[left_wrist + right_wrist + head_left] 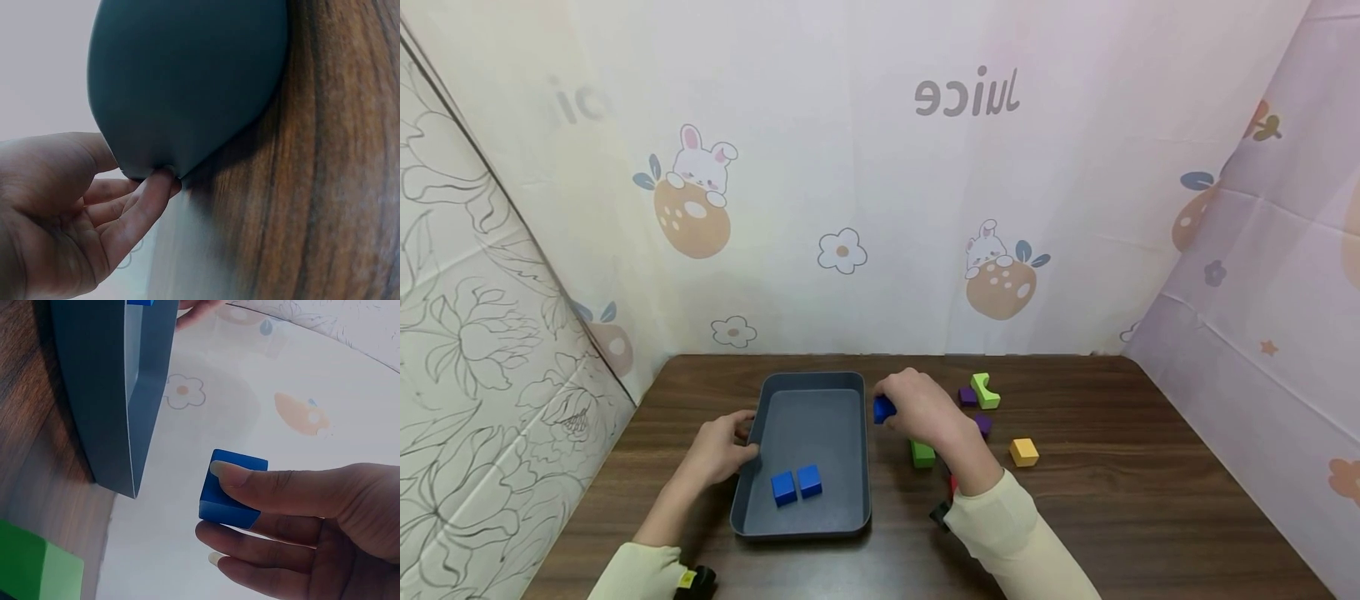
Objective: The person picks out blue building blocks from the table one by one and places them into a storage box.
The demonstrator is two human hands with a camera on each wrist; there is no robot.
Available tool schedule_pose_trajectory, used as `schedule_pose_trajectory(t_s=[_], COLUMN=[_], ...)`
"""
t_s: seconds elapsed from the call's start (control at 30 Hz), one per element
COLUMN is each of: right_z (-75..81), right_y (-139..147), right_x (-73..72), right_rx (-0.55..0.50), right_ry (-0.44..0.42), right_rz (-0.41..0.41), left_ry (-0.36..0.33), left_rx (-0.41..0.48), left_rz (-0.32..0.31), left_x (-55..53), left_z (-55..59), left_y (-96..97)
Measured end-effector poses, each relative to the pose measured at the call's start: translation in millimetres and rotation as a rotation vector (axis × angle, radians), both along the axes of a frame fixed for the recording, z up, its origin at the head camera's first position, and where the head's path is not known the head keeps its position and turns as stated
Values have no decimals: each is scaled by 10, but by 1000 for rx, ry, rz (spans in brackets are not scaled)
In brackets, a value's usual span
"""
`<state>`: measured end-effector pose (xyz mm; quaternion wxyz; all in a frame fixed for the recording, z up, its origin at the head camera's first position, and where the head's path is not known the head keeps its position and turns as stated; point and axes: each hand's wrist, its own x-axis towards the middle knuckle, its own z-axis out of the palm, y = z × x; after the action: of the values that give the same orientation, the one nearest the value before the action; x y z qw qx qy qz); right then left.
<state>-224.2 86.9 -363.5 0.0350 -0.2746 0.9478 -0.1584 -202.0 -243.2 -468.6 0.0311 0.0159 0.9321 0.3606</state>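
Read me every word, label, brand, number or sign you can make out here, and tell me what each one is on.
"Juice", gray and mirror-reversed, on the back curtain.
Fainter gray lettering on that curtain's left part: too faint to read for certain.
Yellow tag by the left sleeve: any marking is too small to read.
No text can be seen on the tray or blue blocks.

The word "Juice" point(967, 92) is printed in grey, mirror-reversed, on the pale curtain point(910, 175) behind the tray point(808, 421), high above it and to its right. High above the tray and to its left, a paler lettering fragment point(580, 102) is printed, which cannot be read for certain. The small marking on the yellow tag point(688, 578), near the tray's near left corner, cannot be made out
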Motion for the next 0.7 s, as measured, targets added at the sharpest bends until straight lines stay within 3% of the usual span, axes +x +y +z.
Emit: schedule_pose_trajectory(t_s=[0.7], right_z=[36], right_y=[-137], right_x=[172], right_rx=[19], right_ry=[50], right_rz=[86], left_ry=[-3], left_rx=[10], left_rz=[5], left_x=[28], left_z=[42], left_y=[24])
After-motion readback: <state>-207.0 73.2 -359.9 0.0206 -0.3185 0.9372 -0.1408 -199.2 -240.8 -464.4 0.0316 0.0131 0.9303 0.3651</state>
